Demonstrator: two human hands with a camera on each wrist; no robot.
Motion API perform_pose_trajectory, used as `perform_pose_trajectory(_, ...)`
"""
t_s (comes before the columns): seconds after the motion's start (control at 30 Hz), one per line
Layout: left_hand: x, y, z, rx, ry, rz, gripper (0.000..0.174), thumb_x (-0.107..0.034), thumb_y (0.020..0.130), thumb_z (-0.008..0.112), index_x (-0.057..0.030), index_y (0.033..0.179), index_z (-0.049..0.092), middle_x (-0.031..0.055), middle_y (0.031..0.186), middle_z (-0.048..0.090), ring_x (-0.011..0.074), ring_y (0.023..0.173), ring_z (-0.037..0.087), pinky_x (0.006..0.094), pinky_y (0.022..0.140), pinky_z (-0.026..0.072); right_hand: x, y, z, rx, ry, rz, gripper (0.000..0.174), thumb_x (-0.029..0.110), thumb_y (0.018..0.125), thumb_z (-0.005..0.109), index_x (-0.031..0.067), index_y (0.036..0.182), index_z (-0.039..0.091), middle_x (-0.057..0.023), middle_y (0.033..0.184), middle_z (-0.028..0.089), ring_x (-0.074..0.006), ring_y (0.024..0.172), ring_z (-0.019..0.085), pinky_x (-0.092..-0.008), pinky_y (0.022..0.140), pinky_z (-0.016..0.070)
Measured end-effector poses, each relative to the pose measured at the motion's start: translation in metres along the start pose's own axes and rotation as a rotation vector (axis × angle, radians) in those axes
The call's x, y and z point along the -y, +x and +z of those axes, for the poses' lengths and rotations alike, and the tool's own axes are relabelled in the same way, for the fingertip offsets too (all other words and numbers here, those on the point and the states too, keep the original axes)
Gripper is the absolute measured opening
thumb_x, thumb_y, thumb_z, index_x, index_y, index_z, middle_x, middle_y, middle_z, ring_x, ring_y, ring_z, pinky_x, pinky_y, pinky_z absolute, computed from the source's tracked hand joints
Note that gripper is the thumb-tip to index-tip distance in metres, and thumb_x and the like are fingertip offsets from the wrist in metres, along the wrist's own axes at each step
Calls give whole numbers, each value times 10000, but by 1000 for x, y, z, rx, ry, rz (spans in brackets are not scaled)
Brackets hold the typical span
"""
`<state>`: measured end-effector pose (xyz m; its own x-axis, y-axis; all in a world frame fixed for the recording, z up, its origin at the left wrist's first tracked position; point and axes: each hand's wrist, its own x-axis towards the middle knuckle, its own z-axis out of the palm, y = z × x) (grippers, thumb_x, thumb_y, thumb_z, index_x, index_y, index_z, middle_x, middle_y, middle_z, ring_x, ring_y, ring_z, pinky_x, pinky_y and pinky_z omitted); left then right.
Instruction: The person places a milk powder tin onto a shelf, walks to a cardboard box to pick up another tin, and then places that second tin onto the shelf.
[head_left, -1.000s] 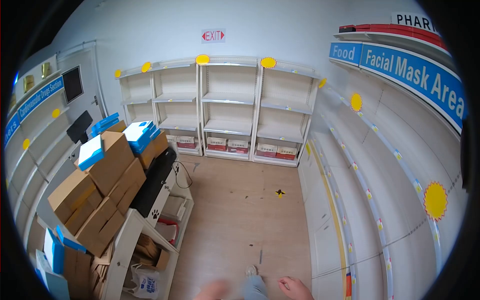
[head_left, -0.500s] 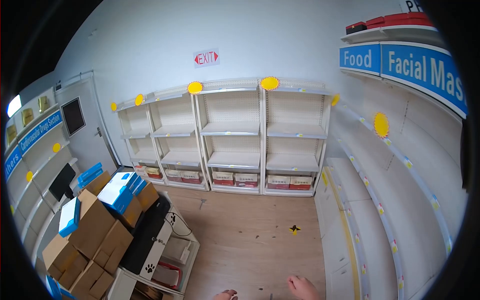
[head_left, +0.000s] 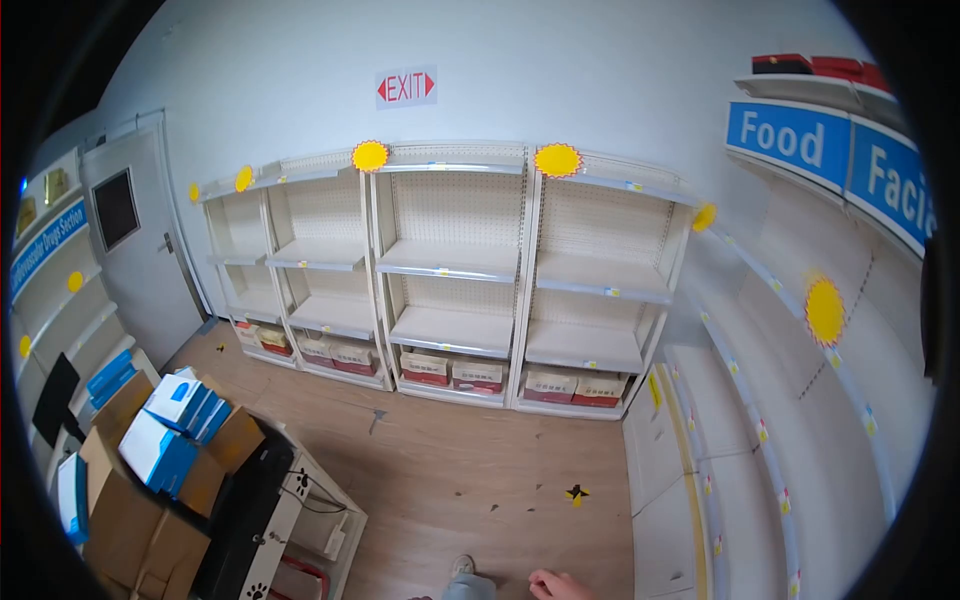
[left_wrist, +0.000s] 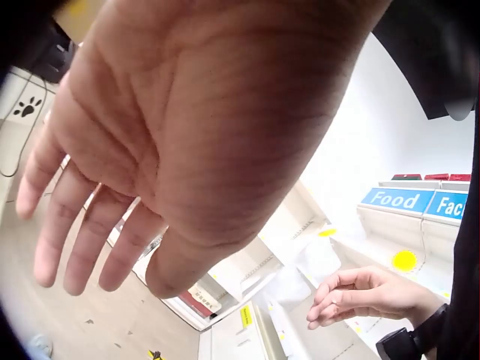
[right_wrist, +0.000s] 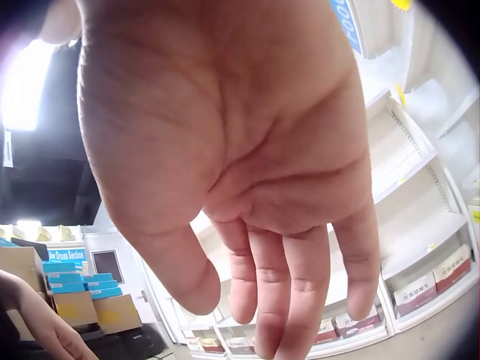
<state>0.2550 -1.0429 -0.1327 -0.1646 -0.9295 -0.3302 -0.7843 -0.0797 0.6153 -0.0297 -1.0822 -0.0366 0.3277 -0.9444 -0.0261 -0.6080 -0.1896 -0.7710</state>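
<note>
My left hand [left_wrist: 187, 142] fills much of the left wrist view, palm showing, with its fingers extended and nothing in them. In the head view it is almost wholly below the bottom edge. My right hand [head_left: 560, 585] appears at the bottom of the head view, right of a leg and shoe [head_left: 463, 566]. Its palm and loosely hanging fingers [right_wrist: 300, 292] show in the right wrist view, holding nothing. Both hands are in the air over the floor, apart from each other and from the shelves.
Ahead stand white shelf units [head_left: 450, 258] with cartons [head_left: 478, 376] on their bottom level. At left, a counter [head_left: 345, 540] bears brown cardboard boxes [head_left: 120, 530] and blue-white boxes [head_left: 158, 450]. A long shelf wall [head_left: 780, 420] lines the right side. Wood-look floor [head_left: 450, 450] lies between.
The head view has shifted forward and to the right. The counter with its boxes now sits lower and further left, and the left hand has dropped nearly out of the head view.
</note>
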Motion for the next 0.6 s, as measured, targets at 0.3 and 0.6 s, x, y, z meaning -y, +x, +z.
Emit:
perform_pose_trajectory(0.3, 4, 168, -132, -115, 30, -43, 306, -291, 783, 499, -24, 922, 554, 222, 890, 573, 361, 836, 561, 442, 728, 456, -38, 188, -28, 20, -16, 211, 225, 167, 807, 545, 0, 953, 510, -145, 851, 604, -256, 804, 602, -321, 686, 461)
perform_pose_trajectory(0.6, 17, 245, -192, 8, 109, -186, 345, -315, 786, 497, -72, 1027, 536, 154, 933, 594, 333, 886, 555, 411, 780, 442, -63, 289, -27, 51, -232, 60, 177, 186, 829, 479, 11, 851, 462, -190, 736, 506, -306, 655, 521, -368, 597, 406)
